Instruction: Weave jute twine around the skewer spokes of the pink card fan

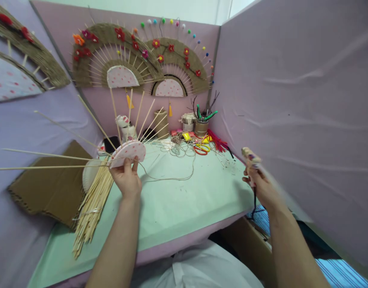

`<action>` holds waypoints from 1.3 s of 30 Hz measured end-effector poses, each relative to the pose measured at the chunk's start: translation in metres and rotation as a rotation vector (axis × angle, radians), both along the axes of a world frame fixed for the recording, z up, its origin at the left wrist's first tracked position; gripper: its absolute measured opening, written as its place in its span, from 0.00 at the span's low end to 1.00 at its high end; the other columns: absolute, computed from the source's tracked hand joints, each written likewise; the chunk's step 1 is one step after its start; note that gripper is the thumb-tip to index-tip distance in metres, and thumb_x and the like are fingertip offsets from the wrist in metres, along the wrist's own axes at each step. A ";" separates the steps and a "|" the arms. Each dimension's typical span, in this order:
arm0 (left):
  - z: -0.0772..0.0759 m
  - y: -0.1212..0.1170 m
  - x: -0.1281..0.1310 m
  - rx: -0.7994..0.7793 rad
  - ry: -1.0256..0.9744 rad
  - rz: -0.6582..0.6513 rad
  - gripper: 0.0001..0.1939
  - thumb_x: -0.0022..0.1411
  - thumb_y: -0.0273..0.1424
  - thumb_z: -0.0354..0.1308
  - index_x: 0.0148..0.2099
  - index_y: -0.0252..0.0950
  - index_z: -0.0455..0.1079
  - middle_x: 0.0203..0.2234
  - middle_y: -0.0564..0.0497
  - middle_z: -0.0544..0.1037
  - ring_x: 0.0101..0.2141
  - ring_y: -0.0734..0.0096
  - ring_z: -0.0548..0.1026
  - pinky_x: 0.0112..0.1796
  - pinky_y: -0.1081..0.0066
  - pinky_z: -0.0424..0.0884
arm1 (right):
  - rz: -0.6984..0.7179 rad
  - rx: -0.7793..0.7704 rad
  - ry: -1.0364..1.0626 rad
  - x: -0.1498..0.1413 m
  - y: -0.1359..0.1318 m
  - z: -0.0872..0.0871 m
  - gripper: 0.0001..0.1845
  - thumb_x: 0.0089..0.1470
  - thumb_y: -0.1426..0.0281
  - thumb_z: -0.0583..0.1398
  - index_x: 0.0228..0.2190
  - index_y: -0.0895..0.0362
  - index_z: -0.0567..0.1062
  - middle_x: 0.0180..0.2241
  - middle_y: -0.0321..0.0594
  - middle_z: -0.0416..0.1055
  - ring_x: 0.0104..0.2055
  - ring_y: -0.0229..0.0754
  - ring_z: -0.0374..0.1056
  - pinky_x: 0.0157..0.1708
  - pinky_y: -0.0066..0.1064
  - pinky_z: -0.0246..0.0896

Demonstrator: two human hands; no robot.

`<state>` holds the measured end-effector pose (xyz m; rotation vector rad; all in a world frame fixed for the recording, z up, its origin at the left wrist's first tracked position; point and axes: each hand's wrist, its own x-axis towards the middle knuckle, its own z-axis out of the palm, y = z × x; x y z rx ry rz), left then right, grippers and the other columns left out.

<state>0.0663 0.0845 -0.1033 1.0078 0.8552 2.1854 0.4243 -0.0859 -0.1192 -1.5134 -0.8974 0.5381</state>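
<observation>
My left hand [127,178] pinches the lower edge of a pink dotted half-disc [128,152], held up above the table. Several thin wooden sticks [52,156] fan out from the half-disc to the left and upward. A thin twine [169,179] trails from it across the table. My right hand [259,185] is closed round a glue gun [250,157] at the table's right edge; its dark cord [255,202] hangs down below the hand. The glue gun is blurred.
A bundle of sticks [92,208] and a white paper plate [89,174] lie on the pale green table [184,200], beside brown cardboard [52,188]. Finished fans [112,56] hang on the back wall. Scissors [202,149], a brown cup of tools [201,127] and craft clutter fill the far end.
</observation>
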 end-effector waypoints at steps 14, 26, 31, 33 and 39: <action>-0.008 -0.027 0.032 -0.088 -0.073 -0.341 0.23 0.51 0.39 0.67 0.47 0.35 0.72 0.41 0.46 0.79 0.42 0.66 0.77 0.47 0.63 0.73 | 0.611 0.044 0.360 -0.156 0.017 0.050 0.20 0.49 0.54 0.63 0.33 0.58 0.71 0.19 0.29 0.57 0.18 0.30 0.51 0.14 0.24 0.45; -0.013 -0.042 0.030 -0.031 0.187 -0.337 0.17 0.57 0.37 0.61 0.48 0.37 0.72 0.44 0.46 0.78 0.43 0.64 0.76 0.41 0.65 0.75 | 0.622 0.008 -0.083 -0.207 0.035 0.047 0.24 0.51 0.48 0.57 0.27 0.58 0.70 0.16 0.30 0.57 0.18 0.34 0.53 0.18 0.27 0.48; -0.014 -0.045 0.030 -0.129 0.165 -0.412 0.18 0.56 0.36 0.60 0.49 0.38 0.72 0.37 0.49 0.78 0.24 0.75 0.73 0.21 0.76 0.71 | 0.654 0.008 -0.131 -0.204 0.034 0.046 0.24 0.52 0.47 0.56 0.24 0.56 0.67 0.16 0.31 0.57 0.19 0.34 0.53 0.19 0.27 0.49; -0.014 -0.046 0.030 -0.134 0.179 -0.389 0.18 0.55 0.34 0.60 0.49 0.37 0.72 0.30 0.52 0.77 0.20 0.79 0.69 0.18 0.77 0.68 | 0.687 -0.003 -0.147 -0.205 0.032 0.047 0.23 0.53 0.48 0.55 0.24 0.56 0.67 0.14 0.30 0.56 0.19 0.34 0.52 0.19 0.27 0.50; -0.012 -0.046 0.031 -0.047 0.176 -0.346 0.16 0.53 0.31 0.61 0.46 0.38 0.73 0.21 0.56 0.73 0.21 0.77 0.70 0.25 0.76 0.71 | 0.731 0.034 -0.154 -0.209 0.026 0.046 0.22 0.54 0.49 0.55 0.25 0.55 0.69 0.14 0.29 0.53 0.20 0.36 0.54 0.21 0.27 0.53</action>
